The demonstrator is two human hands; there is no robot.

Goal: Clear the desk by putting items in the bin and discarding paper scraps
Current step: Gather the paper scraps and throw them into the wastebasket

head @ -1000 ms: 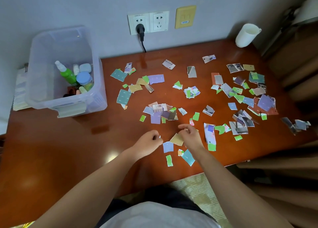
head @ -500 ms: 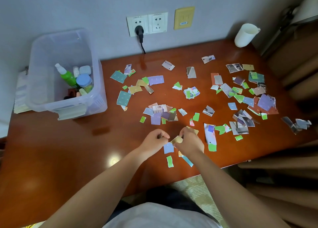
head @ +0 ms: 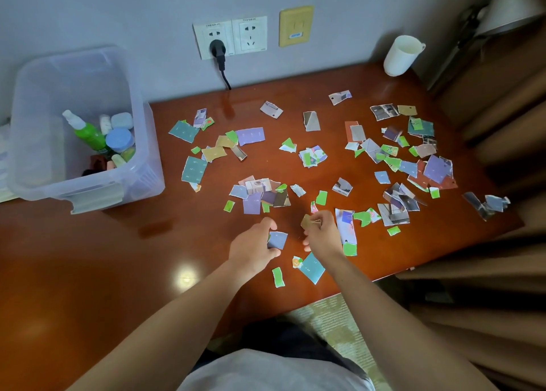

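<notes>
— Dozens of paper scraps [head: 310,157] strewn across the desk [head: 118,272], thickest toward the middle and right.
— Left hand [head: 254,250]?
— Curls round a pale blue scrap [head: 277,240], thumb on top, fingers underneath; touching the wood or lifted, impossible to tell.
— Right hand [head: 323,238]?
— Pinches a tan scrap [head: 307,221] between thumb and fingertips, just right of the blue one and apart from it.
— Nearest loose pieces?
— Just below both hands: a green strip [head: 278,277], then a teal piece [head: 312,268] with a small orange-and-white bit touching its left corner. Just right of the right hand: a long printed strip [head: 345,228] with a green end.
— Bin [head: 38,130]?
— Clear plastic, at the far left of the desk, well apart from both hands. Holds a green spray bottle [head: 88,133], a blue-lidded jar [head: 119,139] and other small containers.
— Anything else?
— White cup [head: 401,55] at the back right corner, near the wall; black plug [head: 217,49] in the left wall socket, cord dropping behind the desk.
</notes>
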